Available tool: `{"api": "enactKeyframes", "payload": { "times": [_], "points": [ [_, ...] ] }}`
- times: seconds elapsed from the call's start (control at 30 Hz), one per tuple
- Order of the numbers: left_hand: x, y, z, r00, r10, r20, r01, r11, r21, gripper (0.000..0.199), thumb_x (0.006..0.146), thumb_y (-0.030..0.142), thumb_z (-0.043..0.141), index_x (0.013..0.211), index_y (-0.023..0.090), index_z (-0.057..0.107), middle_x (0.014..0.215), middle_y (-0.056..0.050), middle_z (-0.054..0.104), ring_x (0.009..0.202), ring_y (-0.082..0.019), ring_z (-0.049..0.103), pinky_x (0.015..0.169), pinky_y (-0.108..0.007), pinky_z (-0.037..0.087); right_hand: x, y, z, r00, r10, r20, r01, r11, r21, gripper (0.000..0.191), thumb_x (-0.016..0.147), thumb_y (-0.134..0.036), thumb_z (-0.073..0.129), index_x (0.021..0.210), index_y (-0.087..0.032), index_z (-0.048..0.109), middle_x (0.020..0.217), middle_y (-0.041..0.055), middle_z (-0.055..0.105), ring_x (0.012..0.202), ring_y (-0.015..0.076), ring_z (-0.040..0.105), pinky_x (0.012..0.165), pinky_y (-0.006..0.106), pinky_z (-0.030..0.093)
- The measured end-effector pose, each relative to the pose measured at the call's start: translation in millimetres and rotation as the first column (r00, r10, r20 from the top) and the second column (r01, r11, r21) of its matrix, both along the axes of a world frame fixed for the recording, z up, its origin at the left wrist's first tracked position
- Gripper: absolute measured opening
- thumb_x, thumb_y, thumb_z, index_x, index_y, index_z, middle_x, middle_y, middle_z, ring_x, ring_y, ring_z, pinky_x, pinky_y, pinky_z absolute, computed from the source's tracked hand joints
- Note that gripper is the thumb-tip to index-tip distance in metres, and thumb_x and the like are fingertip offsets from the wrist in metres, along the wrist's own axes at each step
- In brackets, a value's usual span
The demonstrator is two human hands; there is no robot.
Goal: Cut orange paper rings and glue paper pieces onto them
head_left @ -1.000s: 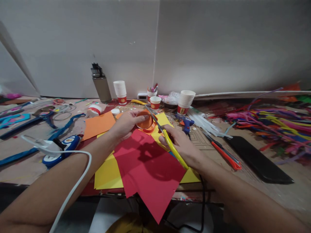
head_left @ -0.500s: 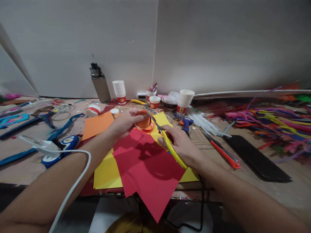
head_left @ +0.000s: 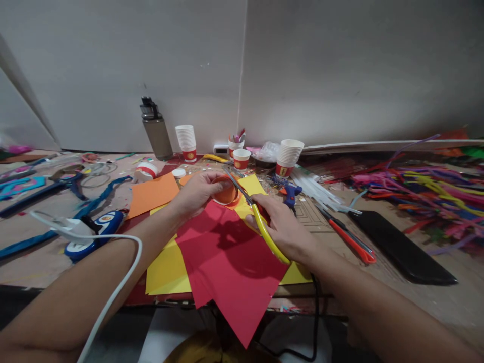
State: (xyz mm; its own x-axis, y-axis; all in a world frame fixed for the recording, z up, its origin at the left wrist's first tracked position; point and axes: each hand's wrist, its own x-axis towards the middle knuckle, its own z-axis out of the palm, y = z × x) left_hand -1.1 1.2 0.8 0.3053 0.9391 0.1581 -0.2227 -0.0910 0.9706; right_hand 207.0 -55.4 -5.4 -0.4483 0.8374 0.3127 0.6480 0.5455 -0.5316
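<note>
You seem mid-trim: left hand (head_left: 194,195) fingers pinch the orange ring (head_left: 227,195) above the red paper (head_left: 234,272), right hand (head_left: 283,224) fingers clamp the scissors (head_left: 264,232); the next snip needs a steady ring

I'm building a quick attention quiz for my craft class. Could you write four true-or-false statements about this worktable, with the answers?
1. The right hand holds long scissors with yellow handles. True.
2. The left hand grips a white paper cup. False: it holds a curled orange ring-shaped piece.
3. The tall grey-brown bottle with a black top lies on its side. False: it stands upright near the wall.
4. A rectangular orange paper sheet lies flat on the table. True.
</note>
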Motion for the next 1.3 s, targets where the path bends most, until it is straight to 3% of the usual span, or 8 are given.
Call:
{"api": "enactKeyframes", "payload": {
  "times": [0.33,0.6,1.0,1.3],
  "points": [
    [-7.6,2.4,5.0,0.997,-0.045,-0.055,0.045,0.999,0.012,0.015,0.065,0.026,0.079,0.074,0.014,0.075,0.069,-0.003,0.068,0.063,-0.011,0.056,0.070,-0.026,0.042,0.5,-3.1,3.1,1.000,0.020,0.009,-0.020,1.000,0.007,0.031,0.091,-0.048,0.053,0.094,-0.018,0.057,0.083,0.0028,0.059,0.074,0.0170,0.049,0.066,0.029,0.034],
    [0.6,1.9,-1.7,0.992,-0.007,0.130,0.021,0.994,-0.104,0.021,0.066,0.023,0.079,0.084,0.013,0.074,0.078,-0.005,0.072,0.072,-0.013,0.063,0.074,-0.026,0.045,1.7,0.8,-0.4,0.999,0.018,-0.034,-0.019,1.000,-0.017,0.033,0.093,-0.049,0.050,0.099,-0.016,0.057,0.085,0.0035,0.059,0.075,0.0170,0.051,0.066,0.029,0.035],
    [-3.7,3.7,-1.3,0.999,-0.029,-0.025,0.029,1.000,-0.005,0.016,0.068,0.022,0.074,0.081,0.012,0.074,0.077,-0.006,0.071,0.072,-0.015,0.062,0.072,-0.028,0.045,2.5,0.7,-1.9,1.000,0.011,0.018,-0.011,1.000,0.026,0.032,0.091,-0.046,0.052,0.106,-0.017,0.057,0.100,0.0086,0.061,0.086,0.0205,0.053,0.073,0.031,0.039],
    [-5.4,1.8,2.8,0.997,-0.046,-0.069,0.046,0.999,0.004,0.018,0.067,0.027,0.077,0.078,0.013,0.074,0.077,-0.006,0.072,0.069,-0.014,0.062,0.072,-0.028,0.045,1.9,-0.6,0.8,1.000,0.010,0.025,-0.011,0.999,0.033,0.033,0.091,-0.045,0.054,0.108,-0.016,0.058,0.094,0.0072,0.062,0.081,0.0194,0.053,0.072,0.031,0.039]
  ]
}}
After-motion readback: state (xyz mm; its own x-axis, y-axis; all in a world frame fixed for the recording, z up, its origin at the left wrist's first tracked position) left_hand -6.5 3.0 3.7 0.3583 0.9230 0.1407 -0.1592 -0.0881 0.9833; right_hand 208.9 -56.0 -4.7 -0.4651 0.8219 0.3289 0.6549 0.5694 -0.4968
